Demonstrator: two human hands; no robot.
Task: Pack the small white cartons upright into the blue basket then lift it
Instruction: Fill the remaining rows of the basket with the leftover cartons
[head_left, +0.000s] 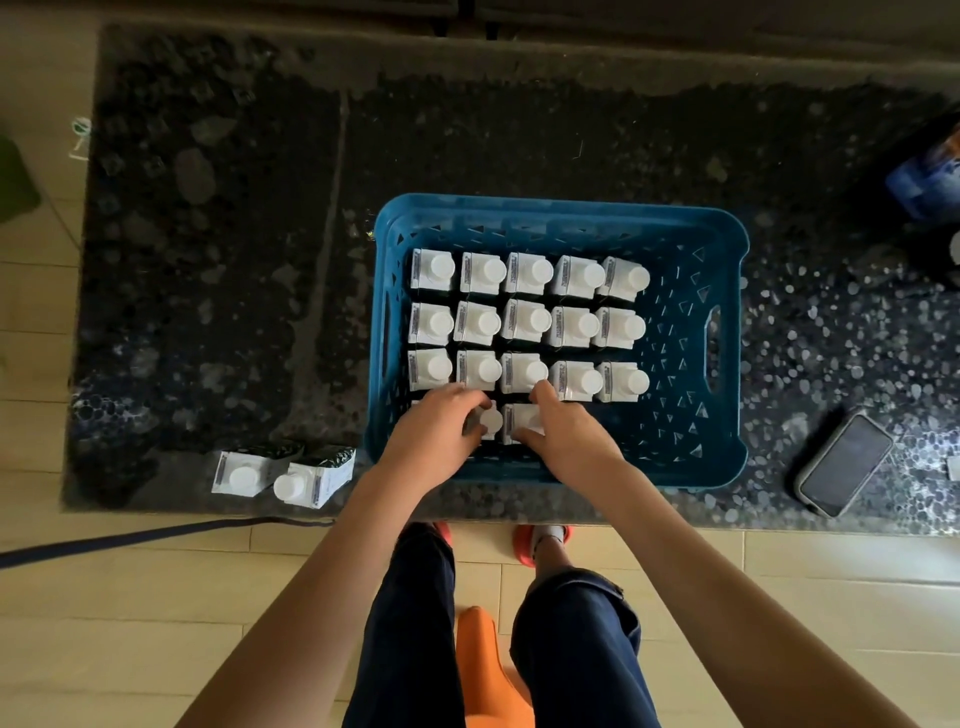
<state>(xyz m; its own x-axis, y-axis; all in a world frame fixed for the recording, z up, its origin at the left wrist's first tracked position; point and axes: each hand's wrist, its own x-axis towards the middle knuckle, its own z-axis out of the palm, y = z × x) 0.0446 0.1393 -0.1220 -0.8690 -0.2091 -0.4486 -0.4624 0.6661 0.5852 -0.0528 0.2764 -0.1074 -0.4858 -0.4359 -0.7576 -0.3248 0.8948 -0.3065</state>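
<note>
The blue basket (722, 249) sits on the dark stone table, holding several small white cartons (524, 322) upright in three full rows. A fourth row at the near side holds more cartons under my hands. My left hand (434, 434) grips one upright carton (491, 420) in that near row. Beside it my right hand (563, 431) grips the neighbouring carton (523, 418). Two more cartons (283, 470) lie on their sides on the table, left of the basket near the front edge.
A phone (844, 465) lies face up right of the basket. A blue object (927, 176) sits at the far right edge. A cable (156, 532) runs below the table's front edge. An orange object (488, 670) stands on the floor between my legs.
</note>
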